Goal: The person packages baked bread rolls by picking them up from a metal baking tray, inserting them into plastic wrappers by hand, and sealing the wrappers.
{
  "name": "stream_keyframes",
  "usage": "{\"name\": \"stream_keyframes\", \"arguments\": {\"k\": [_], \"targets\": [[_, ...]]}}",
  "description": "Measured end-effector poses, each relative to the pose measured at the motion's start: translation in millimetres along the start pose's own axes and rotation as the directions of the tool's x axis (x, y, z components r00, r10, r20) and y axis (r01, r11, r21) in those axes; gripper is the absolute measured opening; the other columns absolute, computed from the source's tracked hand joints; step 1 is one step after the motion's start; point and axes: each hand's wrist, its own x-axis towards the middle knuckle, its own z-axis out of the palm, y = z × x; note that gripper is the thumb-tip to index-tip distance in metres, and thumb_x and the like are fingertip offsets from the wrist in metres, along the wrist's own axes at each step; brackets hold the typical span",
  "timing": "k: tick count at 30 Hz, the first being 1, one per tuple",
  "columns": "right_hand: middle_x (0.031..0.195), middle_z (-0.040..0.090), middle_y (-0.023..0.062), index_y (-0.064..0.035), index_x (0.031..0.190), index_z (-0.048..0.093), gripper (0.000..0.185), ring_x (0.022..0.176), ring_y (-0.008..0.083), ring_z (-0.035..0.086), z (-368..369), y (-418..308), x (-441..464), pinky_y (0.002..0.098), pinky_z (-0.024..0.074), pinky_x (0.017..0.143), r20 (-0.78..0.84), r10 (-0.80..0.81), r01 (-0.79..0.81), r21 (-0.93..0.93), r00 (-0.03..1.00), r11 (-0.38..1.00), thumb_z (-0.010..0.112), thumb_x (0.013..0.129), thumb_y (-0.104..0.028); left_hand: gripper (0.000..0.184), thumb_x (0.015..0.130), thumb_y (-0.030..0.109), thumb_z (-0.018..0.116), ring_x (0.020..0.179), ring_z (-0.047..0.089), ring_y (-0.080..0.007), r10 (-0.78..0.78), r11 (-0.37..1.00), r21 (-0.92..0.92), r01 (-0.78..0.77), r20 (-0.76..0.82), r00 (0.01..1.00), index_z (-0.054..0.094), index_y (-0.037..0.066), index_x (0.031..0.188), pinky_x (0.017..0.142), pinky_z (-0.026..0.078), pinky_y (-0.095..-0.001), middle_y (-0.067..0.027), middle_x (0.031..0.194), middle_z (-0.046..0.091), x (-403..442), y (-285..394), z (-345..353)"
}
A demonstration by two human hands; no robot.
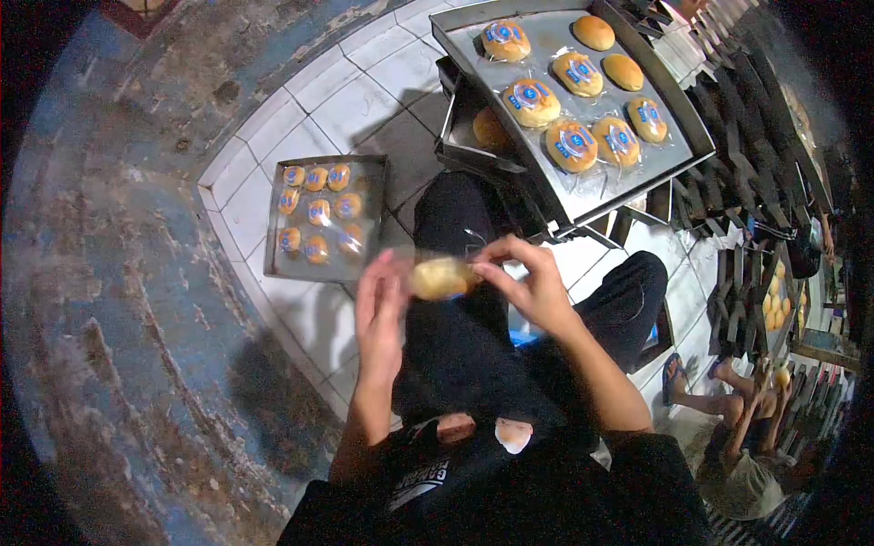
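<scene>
A bun [442,278] in a clear plastic wrapper hangs above my lap between my two hands, blurred by motion. My right hand [530,280] pinches the wrapper at the bun's right end, thumb against fingers. At the bun's left end is my left hand [379,308], smeared, with its fingers stretched out. Whether it touches the bun I cannot tell. A large metal tray [569,207] at the upper right bears several wrapped buns with blue print and two bare buns [623,72]. On the floor to the left, a smaller-looking tray [319,267] holds several wrapped buns [319,212].
Under the large tray is another tray [452,127] with a bun in it. Stacked dark trays [742,146] line the right side. Another person's legs and hands [742,400] show at the lower right. White tiles [314,136] border worn blue-grey ground [118,273].
</scene>
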Motion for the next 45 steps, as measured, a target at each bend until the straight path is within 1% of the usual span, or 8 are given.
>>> {"name": "stream_keyframes", "arguments": {"k": [13,16,23,37,39,41,43,45], "targets": [[0.093,0.08,0.0118,0.0011,0.103,0.079,0.017,0.083,0.02,0.077,-15,8,3,0.0329,0.0594,0.076,-0.001,-0.032,0.032,0.024,0.999,0.999,0.082,0.093,-0.012,0.011,0.096,0.007,0.079,0.096,0.063,-0.0109,0.23,0.887,0.341,-0.31,0.256,0.939,0.07,0.003,0.101,0.085,0.05,-0.0258,-0.0019,0.1,0.066,25,5,-4],[0.094,0.081,0.0082,-0.0001,0.102,0.082,0.015,0.072,0.0068,0.071,-36,-9,-10,0.0224,0.0505,0.056,0.094,0.348,-0.354,0.418,0.933,0.836,0.084,0.093,-0.011,0.023,0.098,0.012,0.08,0.08,0.051,-0.0037,-0.018,0.968,0.245,-0.047,0.255,0.967,0.059,0.008,0.087,0.072,0.041,-0.0231,0.0076,0.082,0.058,11,35,-11],[0.089,0.082,0.0053,-0.0056,0.098,0.086,0.013,0.071,0.0081,0.062,-30,16,-31,0.0259,0.0484,0.065,0.016,0.14,-0.141,0.06,0.99,0.988,0.089,0.087,-0.014,0.021,0.103,0.016,0.074,0.077,0.043,-0.0037,0.058,0.945,0.284,-0.162,0.343,0.938,0.06,0.007,0.091,0.069,0.037,-0.0217,0.0076,0.081,0.05,3,4,-31],[0.082,0.075,-0.0018,-0.0018,0.124,0.075,0.037,0.079,0.0064,0.067,-14,75,-56,0.0222,0.0495,0.074,0.45,0.573,-0.721,0.302,0.684,0.623,0.084,0.094,-0.019,0.016,0.102,0.017,0.071,0.082,0.046,-0.0054,-0.502,0.819,0.434,0.375,0.226,0.835,0.059,0.01,0.094,0.076,0.037,-0.0224,0.005,0.088,0.056,-8,-56,-57],[0.093,0.075,0.0019,-0.0046,0.131,0.071,0.04,0.084,0.0096,0.068,-15,86,-57,0.0228,0.052,0.08,0.529,0.558,-0.754,0.291,0.64,0.589,0.082,0.096,-0.02,0.015,0.104,0.013,0.068,0.084,0.049,-0.0049,-0.446,0.878,0.311,0.364,0.257,0.857,0.056,0.011,0.111,0.076,0.038,-0.0224,0.004,0.092,0.059,-9,-54,-54],[0.112,0.073,0.0061,-0.0069,0.133,0.07,0.034,0.098,0.0139,0.069,-21,65,-47,0.0264,0.0572,0.089,0.445,0.114,-0.198,0.147,0.888,0.969,0.076,0.101,-0.016,0.025,0.103,0.012,0.07,0.092,0.054,-0.008,-0.425,0.893,0.274,0.357,0.254,0.869,0.052,0.011,0.119,0.08,0.043,-0.0247,-0.0008,0.101,0.061,-9,-55,-54],[0.137,0.066,0.0095,-0.008,0.139,0.066,0.033,0.118,0.0205,0.065,-37,31,-36,0.0318,0.059,0.102,0.723,0.338,-0.638,0.182,0.602,0.748,0.054,0.108,-0.003,0.035,0.102,0.011,0.072,0.1,0.059,-0.011,-0.411,0.904,0.234,0.357,0.25,0.877,0.048,0.012,0.127,0.085,0.047,-0.0271,-0.0057,0.109,0.064,-12,-56,-51],[0.138,0.066,0.0124,-0.0062,0.14,0.064,0.035,0.115,0.0215,0.066,-43,10,-29,0.0327,0.0595,0.099,0.72,0.341,-0.643,0.189,0.605,0.742,0.049,0.108,-0.004,0.037,0.103,0.009,0.072,0.093,0.057,-0.0088,-0.359,0.903,0.322,0.286,0.197,0.912,0.046,0.013,0.128,0.077,0.045,-0.0249,-0.0035,0.101,0.063,-12,-54,-42]]}}
